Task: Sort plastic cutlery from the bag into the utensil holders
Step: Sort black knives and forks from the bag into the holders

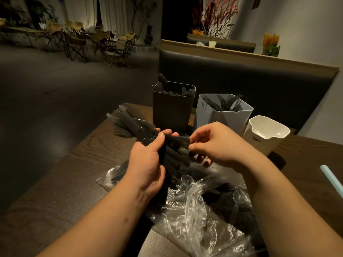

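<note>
Head view, left hand (146,164) fingers (161,140) curled round dim cutlery bundle (133,125) — probably knives, right hand (219,143) pinching its end

1. The bundle of cutlery (141,127) is black, with a few tips a frosted grey
2. The left holder (170,110) is a very dark brown, and the cutlery in it is black
3. The middle holder (222,119) is pale grey and holds black forks (229,104)
4. The right holder (263,140) is creamy white with small black lettering on its side
5. The bag (189,216) is clear and glossy, and the spoons (186,179) on it are colourless
6. The table (74,179) is dark brown with a plain wood-grain pattern
7. The bench back (241,80) is black with a tan trim
8. The thin stick (332,180) is pale blue
9. The branches (219,15) are red, the flowers (271,39) are orange above green leaves, and the folding chairs (98,37) are yellowish
</note>
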`<state>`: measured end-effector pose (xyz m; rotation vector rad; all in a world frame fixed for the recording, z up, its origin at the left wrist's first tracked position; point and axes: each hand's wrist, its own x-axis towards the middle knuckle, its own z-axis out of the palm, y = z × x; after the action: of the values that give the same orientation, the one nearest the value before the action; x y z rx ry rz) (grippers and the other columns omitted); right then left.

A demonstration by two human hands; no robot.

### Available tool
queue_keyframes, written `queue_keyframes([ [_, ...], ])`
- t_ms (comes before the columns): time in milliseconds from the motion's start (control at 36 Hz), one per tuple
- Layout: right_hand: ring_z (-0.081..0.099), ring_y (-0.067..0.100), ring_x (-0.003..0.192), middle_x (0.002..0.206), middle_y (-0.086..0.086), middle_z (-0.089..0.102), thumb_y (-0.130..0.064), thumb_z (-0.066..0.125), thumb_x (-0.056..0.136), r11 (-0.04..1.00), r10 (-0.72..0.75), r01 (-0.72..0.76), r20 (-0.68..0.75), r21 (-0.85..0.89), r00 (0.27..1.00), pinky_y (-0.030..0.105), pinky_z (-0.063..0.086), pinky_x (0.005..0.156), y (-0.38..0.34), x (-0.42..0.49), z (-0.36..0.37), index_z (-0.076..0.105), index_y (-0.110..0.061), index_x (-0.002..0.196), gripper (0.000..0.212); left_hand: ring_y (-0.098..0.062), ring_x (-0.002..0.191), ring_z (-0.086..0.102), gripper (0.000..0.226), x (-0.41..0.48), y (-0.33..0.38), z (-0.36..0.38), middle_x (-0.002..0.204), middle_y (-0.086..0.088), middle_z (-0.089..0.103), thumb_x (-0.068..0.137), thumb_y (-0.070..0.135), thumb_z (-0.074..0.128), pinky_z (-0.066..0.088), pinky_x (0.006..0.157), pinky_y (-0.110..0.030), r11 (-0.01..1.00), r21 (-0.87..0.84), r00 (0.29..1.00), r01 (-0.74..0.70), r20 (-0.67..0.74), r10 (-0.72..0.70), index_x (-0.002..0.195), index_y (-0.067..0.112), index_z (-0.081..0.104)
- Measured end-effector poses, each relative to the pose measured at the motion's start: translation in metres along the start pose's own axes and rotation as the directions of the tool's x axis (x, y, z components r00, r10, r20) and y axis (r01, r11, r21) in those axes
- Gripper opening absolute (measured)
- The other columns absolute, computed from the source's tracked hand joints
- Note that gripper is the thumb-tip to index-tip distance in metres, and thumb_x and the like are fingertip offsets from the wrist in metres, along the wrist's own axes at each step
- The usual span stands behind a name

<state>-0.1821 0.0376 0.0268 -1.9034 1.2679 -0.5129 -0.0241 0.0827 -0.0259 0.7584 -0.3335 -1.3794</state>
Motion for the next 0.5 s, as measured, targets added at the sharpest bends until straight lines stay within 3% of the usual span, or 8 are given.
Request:
queue_keyframes([
  [56,0.071,0.021,0.063,0.075,0.008,0.074,-0.006,0.068,0.091,1.0,-0.019,0.018,-0.029,-0.003,0.999,0.03,0.054,0.055,0.0,0.0,-0.001,0.072,-0.012,0.089,0.007,-0.03,0.102,0.073,0.033,0.0,0.0,-0.001,0.116,-0.023,0.071,0.102,0.009,0.051,0.062,0.07,-0.039,1.0,0.012,1.0,-0.013,0.007,0.012,0.134,-0.002,0.052],
  [139,0.07,0.024,0.064,0.079,0.013,0.074,-0.005,0.072,0.089,1.0,-0.022,0.022,0.036,0.004,0.999,0.032,0.054,0.055,0.001,-0.001,-0.003,0.069,-0.012,0.094,0.009,-0.025,0.088,0.076,0.024,-0.003,0.0,-0.001,0.097,-0.019,0.076,0.102,0.009,0.052,0.061,0.063,-0.034,0.997,0.062,0.999,-0.034,0.039,0.032,0.121,-0.004,0.06],
  [222,0.068,0.021,0.061,0.079,0.013,0.074,-0.015,0.076,0.087,1.0,-0.022,0.022,0.089,0.0,0.996,0.035,0.056,0.057,0.001,-0.002,-0.003,0.067,-0.02,0.104,0.019,-0.027,0.087,0.076,0.02,-0.005,-0.003,-0.002,0.095,-0.02,0.075,0.1,0.009,0.055,0.061,0.065,-0.035,0.991,0.119,0.997,-0.055,0.064,0.047,0.114,-0.004,0.063],
  [333,0.066,0.013,0.058,0.076,0.001,0.071,-0.038,0.08,0.082,0.989,-0.115,0.108,-0.063,-0.096,0.991,0.031,0.056,0.057,0.002,0.002,0.006,0.07,-0.027,0.1,0.023,-0.032,0.089,0.075,0.022,-0.007,-0.008,-0.003,0.099,-0.022,0.073,0.096,0.008,0.061,0.06,0.071,-0.037,0.972,0.217,0.992,-0.09,0.11,0.067,0.115,-0.004,0.063],
  [444,0.071,0.014,0.072,0.092,-0.007,0.069,-0.02,0.078,0.085,0.982,-0.177,0.173,-0.055,-0.071,0.983,0.034,0.062,0.06,-0.003,0.001,0.014,0.069,-0.034,0.113,0.033,-0.036,0.097,0.074,0.027,-0.01,-0.009,-0.002,0.108,-0.022,0.073,0.098,0.006,0.059,0.061,0.073,-0.044,0.978,0.203,0.988,-0.055,0.151,0.025,0.124,0.0,0.059],
  [500,0.071,0.014,0.07,0.091,-0.008,0.07,-0.013,0.075,0.087,0.974,-0.212,0.207,-0.049,-0.091,0.976,0.032,0.061,0.058,-0.006,-0.001,0.014,0.067,-0.046,0.101,0.036,-0.037,0.099,0.073,0.025,-0.01,-0.009,-0.001,0.112,-0.022,0.072,0.099,0.004,0.057,0.061,0.074,-0.047,0.979,0.2,0.986,-0.044,0.164,0.011,0.123,0.003,0.06],
])
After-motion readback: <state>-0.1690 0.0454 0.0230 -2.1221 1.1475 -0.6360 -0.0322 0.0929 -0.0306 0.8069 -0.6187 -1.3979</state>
